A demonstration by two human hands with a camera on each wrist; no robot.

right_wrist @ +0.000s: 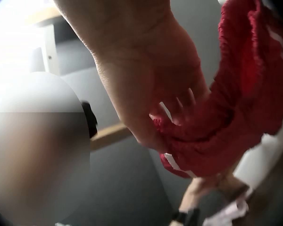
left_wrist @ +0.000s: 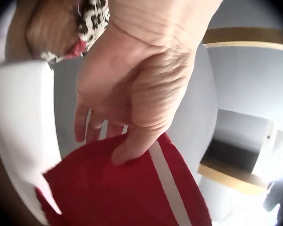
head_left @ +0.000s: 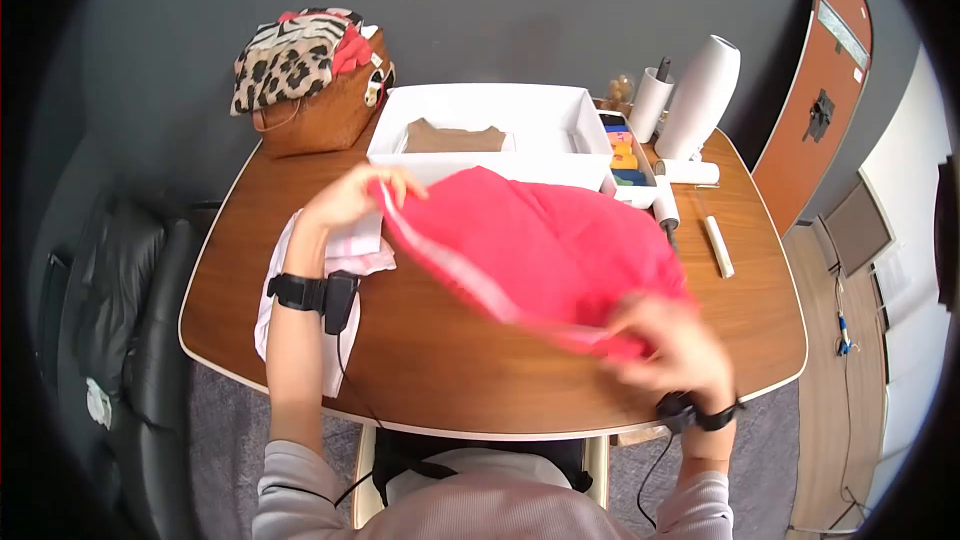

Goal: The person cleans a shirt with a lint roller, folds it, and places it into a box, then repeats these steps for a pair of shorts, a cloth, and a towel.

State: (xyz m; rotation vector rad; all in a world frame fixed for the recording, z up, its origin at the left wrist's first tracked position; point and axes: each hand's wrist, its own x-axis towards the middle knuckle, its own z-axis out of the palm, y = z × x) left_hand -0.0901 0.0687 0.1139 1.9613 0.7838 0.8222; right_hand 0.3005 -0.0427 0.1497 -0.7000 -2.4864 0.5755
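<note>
Red shorts (head_left: 520, 230) with a white side stripe and a gathered elastic waistband are stretched out above the table. My left hand (head_left: 355, 195) pinches one end of them by the edge, thumb in front, beside the white stripe, as the left wrist view shows (left_wrist: 137, 94). At the other end my right hand (head_left: 670, 340), blurred in the head view, grips the bunched waistband (right_wrist: 203, 132). Below my left forearm lies a pale pink and white garment (head_left: 350, 250) on the table.
Behind the shorts stands a white open box (head_left: 480, 100) holding a folded brown garment (head_left: 455, 138). Right of it is a small tray of rolled coloured items (head_left: 625, 155). A brown bag (head_left: 320, 125) heaped with clothes, a white vase (head_left: 700, 95) and white cylinders (head_left: 690, 172) stand on the wooden table (head_left: 450, 380).
</note>
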